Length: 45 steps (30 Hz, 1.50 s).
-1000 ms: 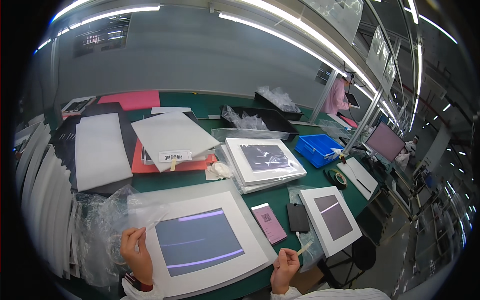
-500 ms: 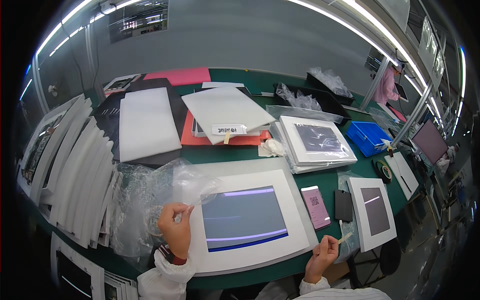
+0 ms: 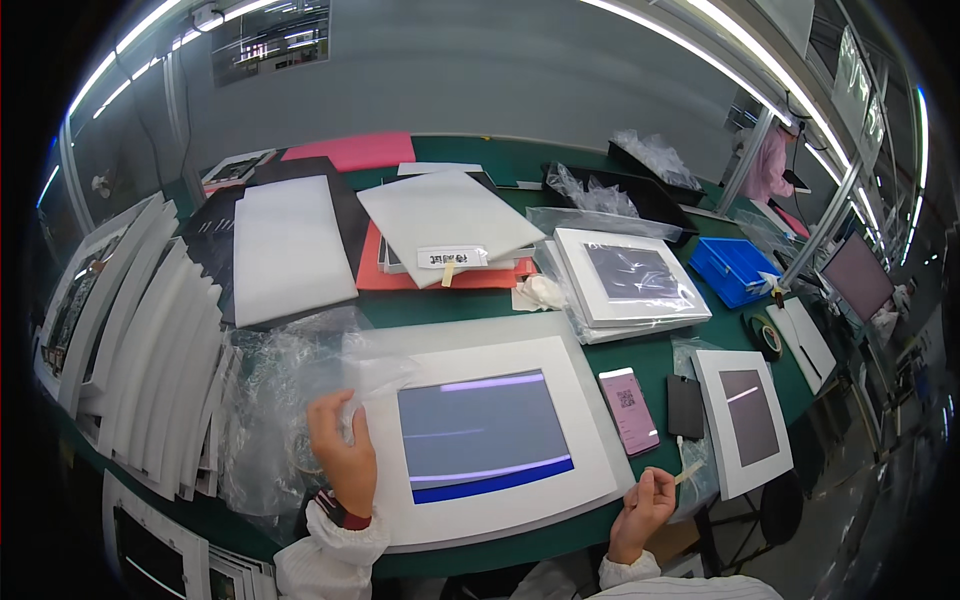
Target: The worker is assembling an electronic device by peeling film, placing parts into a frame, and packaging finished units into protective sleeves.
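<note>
Framed screen (image 3: 485, 435) lying face up at six o'clock on the tabletop (image 3: 400, 308), and this looks like film-handling! Left hand (image 3: 340, 450) at the screen's nine o'clock, thumb and fingers parted; right hand (image 3: 643, 510) at four, pinching a yellowish strip (image 3: 690, 472). Next move calls, I'd judge, for a sure pinch on the clear film (image 3: 285, 400) at ten; its edge is hard to trace, the strip's gripped end hidden

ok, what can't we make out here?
Head view: near end of the narrow pale-yellow strip, covered by the curled right hand.
Head view: middle of the flat red sheet, hidden under the rectangular white foam sheet.
Head view: lower end of the white-framed black panel, cut off by the bottom edge.
Head view: details of the distant person in pink, too small and blurred.
</note>
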Available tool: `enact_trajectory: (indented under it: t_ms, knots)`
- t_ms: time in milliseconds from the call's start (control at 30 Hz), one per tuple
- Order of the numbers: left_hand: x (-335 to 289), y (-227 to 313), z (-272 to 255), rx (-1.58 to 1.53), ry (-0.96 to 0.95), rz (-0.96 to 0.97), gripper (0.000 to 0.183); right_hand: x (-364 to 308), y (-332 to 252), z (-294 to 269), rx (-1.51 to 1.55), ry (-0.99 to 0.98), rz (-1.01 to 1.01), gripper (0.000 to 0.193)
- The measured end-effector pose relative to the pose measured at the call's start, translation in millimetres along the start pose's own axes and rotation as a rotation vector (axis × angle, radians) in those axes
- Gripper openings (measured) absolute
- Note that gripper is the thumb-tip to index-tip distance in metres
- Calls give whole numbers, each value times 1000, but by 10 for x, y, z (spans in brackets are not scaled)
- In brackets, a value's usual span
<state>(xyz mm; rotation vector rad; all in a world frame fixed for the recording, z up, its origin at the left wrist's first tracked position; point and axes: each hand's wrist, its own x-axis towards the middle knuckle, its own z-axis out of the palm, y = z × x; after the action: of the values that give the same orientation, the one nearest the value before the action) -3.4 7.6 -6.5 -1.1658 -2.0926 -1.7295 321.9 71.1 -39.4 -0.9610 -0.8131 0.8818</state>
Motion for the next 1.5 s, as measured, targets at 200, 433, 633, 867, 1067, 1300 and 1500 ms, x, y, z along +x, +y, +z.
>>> enact_trajectory:
  t_ms: [200, 433, 633, 867, 1067, 1300, 1500]
  knots:
    - [-20, -63, 33, -51, 7, -44, 27, 11, 25, -44, 6, -19, 2, 5]
    - [-22, -29, 18, -62, -19, -88, 27, 42, -30, -57, 31, -39, 32, 5]
    - [-12, -130, -3, 93, -9, -72, 39, 529, -465, 74, 115, -288, 320, 13]
    - [-25, -118, 80, 386, 102, -68, 50, 2216, -17, 293, -524, -229, -4, 50]
    - [-31, -111, 19, 359, 140, -17, 41, 2643, 283, 441, -1754, -240, -559, 74]
    - [-30, -33, 18, 280, 154, -6, 35, 2970, 217, 353, -1470, -223, -935, 23]
    - [0, 116, -37, 232, 207, 140, 28, 2798, -247, 679, -1119, -212, -926, 8]
